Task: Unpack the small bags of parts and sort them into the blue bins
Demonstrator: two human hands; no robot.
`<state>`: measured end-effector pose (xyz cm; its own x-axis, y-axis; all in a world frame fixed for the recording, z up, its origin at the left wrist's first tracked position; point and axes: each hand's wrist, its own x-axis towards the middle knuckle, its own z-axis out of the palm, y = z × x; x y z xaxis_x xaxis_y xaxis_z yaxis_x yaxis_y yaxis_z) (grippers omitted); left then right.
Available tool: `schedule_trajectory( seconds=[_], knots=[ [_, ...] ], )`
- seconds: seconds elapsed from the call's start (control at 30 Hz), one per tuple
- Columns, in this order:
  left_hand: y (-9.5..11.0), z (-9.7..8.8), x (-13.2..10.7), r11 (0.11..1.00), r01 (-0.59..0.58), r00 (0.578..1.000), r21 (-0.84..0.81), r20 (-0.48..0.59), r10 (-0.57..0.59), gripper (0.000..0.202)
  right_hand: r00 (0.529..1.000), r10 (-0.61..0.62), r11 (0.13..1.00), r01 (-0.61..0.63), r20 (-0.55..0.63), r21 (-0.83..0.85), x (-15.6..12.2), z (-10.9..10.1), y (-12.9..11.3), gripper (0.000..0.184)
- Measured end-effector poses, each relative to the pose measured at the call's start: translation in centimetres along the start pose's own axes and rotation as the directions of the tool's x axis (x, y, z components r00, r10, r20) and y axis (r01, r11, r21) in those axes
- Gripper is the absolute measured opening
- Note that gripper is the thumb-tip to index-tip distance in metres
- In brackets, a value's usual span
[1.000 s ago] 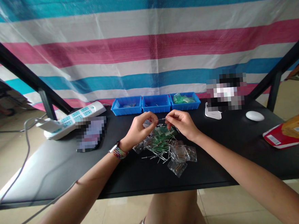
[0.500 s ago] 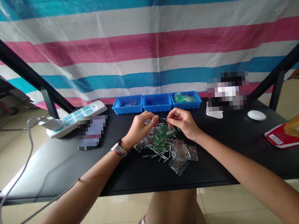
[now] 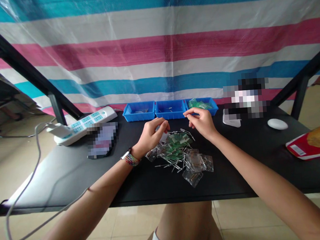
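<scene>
My left hand (image 3: 153, 133) is closed, fingers curled, just above the left side of a pile of silvery pop rivets (image 3: 176, 166). Something pale shows under its fingers, too hidden to name. Farther right, my right hand (image 3: 201, 123) hovers in front of the blue bins, its index finger stretched forward and its other fingers loosely bent; nothing shows in it. Green packets (image 3: 178, 140) lie among the rivets. Clear small bags (image 3: 196, 162) with brownish pins rest at the pile's near right. One small rivet (image 3: 170, 108) shows at the middle blue bin (image 3: 170, 115).
The left blue bin (image 3: 139, 117) holds a small clear packet; the right blue bin (image 3: 214, 110) holds green packets. A power strip (image 3: 89, 122) and a blurred phone (image 3: 103, 138) lie left. Rightward are a white mouse-like object (image 3: 277, 124) and a red-yellow bag (image 3: 312, 142).
The rivet held between my hands has left them, and one shows at the middle bin. My right hand has moved up and right, away from my left hand, which has stayed near the pile.
</scene>
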<state>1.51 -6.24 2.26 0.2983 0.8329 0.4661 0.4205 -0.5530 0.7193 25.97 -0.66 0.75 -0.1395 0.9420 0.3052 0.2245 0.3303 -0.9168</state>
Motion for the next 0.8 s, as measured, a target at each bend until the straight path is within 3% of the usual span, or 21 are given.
schedule_trajectory(
  seconds=[0.17, 0.37, 0.63, 0.8],
  knots=[
    [0.0, 0.0, 0.0, 0.999, -0.012, 1.000, 0.037, 0.013, 0.012, 0.047, 0.957, -0.058, 0.942, 0.146, 0.283, -0.301, -1.2, -0.9, 0.4, 0.016],
    [-0.1, 0.1, 0.0, 0.999, -0.018, 1.000, 0.040, 0.022, 0.017, 0.045, 0.927, -0.064, 0.824, 0.259, 0.370, -0.505, -1.6, 0.2, 0.4, 0.019],
    [-0.2, 0.3, 0.1, 0.999, -0.013, 0.999, 0.042, 0.042, 0.011, 0.043, 0.938, -0.097, 0.866, 0.244, 0.332, -0.437, -1.1, 0.4, 1.7, 0.026],
    [-0.2, 0.4, 0.1, 0.999, -0.011, 0.998, 0.047, 0.058, 0.009, 0.043, 0.950, -0.082, 0.934, 0.178, 0.301, -0.310, -0.8, 0.3, 2.3, 0.029]
  ],
)
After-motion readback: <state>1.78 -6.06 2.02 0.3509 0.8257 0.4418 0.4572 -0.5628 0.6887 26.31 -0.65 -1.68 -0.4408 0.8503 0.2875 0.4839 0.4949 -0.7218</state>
